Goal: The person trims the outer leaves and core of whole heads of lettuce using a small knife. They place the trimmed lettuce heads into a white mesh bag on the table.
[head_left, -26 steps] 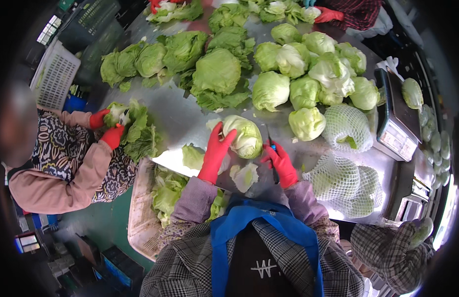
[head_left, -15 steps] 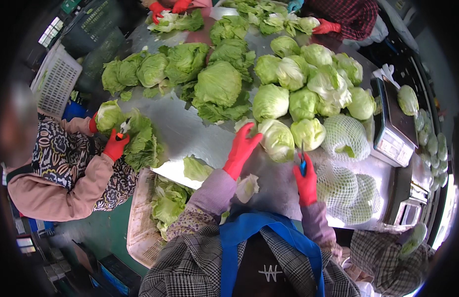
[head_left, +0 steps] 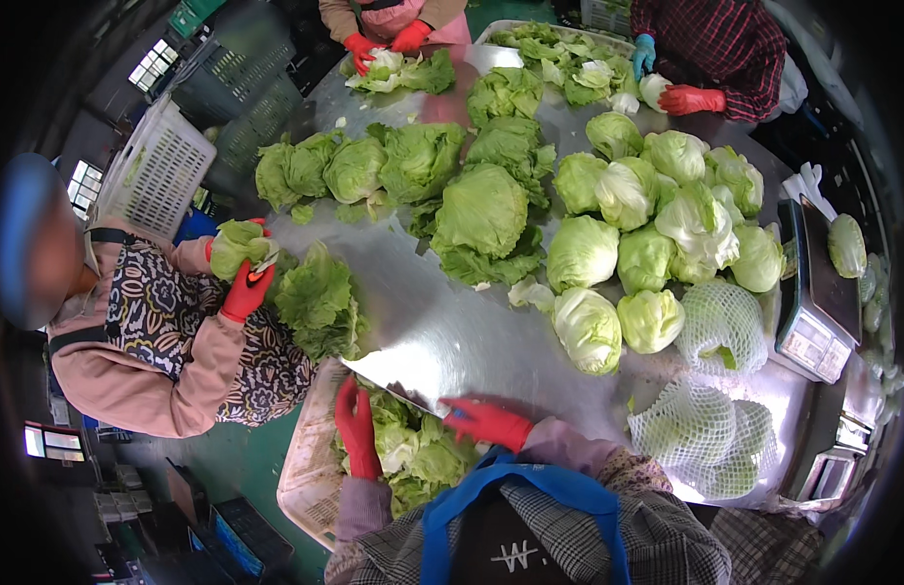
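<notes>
My left hand (head_left: pixel 358 429), in a red glove, is over the near end of a pale crate (head_left: pixel 311 458) full of loose lettuce leaves (head_left: pixel 413 453). Its fingers point up, stretched out, and nothing shows in them. At the table's near edge, my right hand (head_left: pixel 493 425), also red-gloved, reaches left and is smeared by motion. A bit of a knife's blue handle (head_left: pixel 460 413) shows at its fingers; the blade is hard to make out. Beyond it, a trimmed lettuce head (head_left: pixel 587 330) lies on the metal table (head_left: pixel 471 341) beside another pale head (head_left: pixel 651 321).
Trimmed heads (head_left: pixel 647 255) are piled at the right, near net-wrapped ones (head_left: pixel 720 327) and a scale (head_left: pixel 813 292). Leafy lettuces (head_left: pixel 481 210) lie mid-table. A co-worker (head_left: pixel 169 331) at left cuts lettuce; two others work across the table.
Both hands have moved left and back toward me, from the lettuce head to the crate. Loose leaves that lay near the table's front edge are gone from there. The view has shifted.
</notes>
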Motion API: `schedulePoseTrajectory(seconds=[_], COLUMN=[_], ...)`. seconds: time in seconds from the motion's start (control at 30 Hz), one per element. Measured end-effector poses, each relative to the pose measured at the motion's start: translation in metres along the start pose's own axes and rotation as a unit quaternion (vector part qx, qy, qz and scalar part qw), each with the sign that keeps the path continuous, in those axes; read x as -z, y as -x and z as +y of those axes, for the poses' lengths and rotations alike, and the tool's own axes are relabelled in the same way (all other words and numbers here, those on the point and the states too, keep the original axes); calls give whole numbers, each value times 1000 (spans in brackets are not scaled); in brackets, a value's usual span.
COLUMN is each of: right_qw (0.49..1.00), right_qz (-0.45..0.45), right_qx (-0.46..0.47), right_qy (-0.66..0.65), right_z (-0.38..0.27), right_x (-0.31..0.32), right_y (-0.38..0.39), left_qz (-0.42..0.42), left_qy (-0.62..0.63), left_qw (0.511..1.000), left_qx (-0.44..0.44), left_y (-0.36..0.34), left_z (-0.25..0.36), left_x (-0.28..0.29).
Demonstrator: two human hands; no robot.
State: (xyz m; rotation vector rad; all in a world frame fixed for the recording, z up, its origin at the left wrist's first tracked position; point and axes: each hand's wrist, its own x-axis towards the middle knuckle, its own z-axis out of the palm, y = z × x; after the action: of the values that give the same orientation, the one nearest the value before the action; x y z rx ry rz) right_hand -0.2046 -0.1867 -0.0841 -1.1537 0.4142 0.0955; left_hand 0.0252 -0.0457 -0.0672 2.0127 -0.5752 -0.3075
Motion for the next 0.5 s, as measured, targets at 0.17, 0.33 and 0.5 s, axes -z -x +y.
schedulePoseTrajectory(seconds=[0.17,0.33,0.5], right_qw=[992,975,971], right_qz=[99,152,208], right_qx=[52,88,62], right_qy=[-60,-140,-105], right_z=[-52,11,-4], right_x=[47,67,72], right_y=[19,34,55], left_qz=[-144,-207,-352], left_qy=[59,-144,-239], left_qw=[972,926,888], left_qx=[-177,-281,-174], left_y=[-104,-221,-236], left_z=[131,217,245], left_x=[-130,-271,-295])
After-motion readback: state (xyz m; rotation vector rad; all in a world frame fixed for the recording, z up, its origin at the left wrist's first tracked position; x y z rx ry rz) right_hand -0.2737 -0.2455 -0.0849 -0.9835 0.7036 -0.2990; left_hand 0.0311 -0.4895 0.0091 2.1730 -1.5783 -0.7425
